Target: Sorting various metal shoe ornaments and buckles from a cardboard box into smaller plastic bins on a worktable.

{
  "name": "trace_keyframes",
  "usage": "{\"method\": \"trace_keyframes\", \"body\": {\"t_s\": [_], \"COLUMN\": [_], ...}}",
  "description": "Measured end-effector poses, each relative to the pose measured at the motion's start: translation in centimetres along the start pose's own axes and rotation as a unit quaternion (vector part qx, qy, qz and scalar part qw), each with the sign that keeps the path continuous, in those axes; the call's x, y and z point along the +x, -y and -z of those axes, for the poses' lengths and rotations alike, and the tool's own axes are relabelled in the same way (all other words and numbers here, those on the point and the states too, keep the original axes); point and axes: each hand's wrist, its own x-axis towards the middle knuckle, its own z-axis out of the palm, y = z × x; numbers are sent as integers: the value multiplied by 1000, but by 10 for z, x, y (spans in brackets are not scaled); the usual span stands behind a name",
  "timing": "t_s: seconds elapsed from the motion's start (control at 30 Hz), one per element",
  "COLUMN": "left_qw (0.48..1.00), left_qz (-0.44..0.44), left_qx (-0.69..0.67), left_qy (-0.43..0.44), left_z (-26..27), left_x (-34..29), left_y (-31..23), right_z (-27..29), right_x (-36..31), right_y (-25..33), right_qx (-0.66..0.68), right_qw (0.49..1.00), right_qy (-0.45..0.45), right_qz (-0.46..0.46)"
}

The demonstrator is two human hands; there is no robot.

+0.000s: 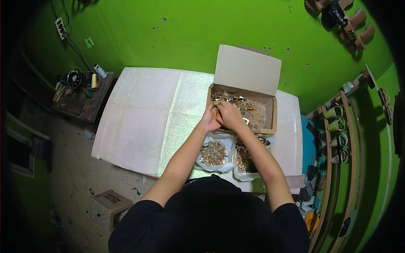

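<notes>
Both hands meet over the near left part of an open cardboard box (273,116), whose lid leans back toward the wall. Small gold and silver metal pieces (236,100), some like buckles, are heaped inside it. My left hand (210,118) is half curled with the palm up. Touching it from the right, my right hand (230,116) has its fingers bent down and together. Whatever lies between the fingers is too small to name. Just nearer stand a white plastic-lined container of small shiny pieces (213,153) and another with larger gold and dark pieces (243,159).
A glittery white sheet covers the table (139,118). At the left, a sewing machine (74,79) and thread spools (100,71) stand on a small wooden table. A carton (110,203) sits on the floor. Sandals hang on a wooden rack (348,168) at the right.
</notes>
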Motion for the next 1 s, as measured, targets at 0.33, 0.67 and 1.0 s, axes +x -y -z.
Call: {"method": "trace_keyframes", "body": {"t_s": [0.33,0.67,1.0], "left_qw": [996,994,991], "left_qz": [-17,-41,-26], "left_qx": [-51,10,98], "left_qy": [67,97,84], "left_z": [-13,-13,-10], "left_x": [-6,-7,-4], "left_y": [0,0,-1], "right_z": [27,18,25], "right_x": [-48,-110,-84], "right_y": [26,69,-15], "right_qx": [289,295,157], "right_qw": [945,927,947], "right_qy": [14,114,-125], "right_qz": [-151,-199,-252]}}
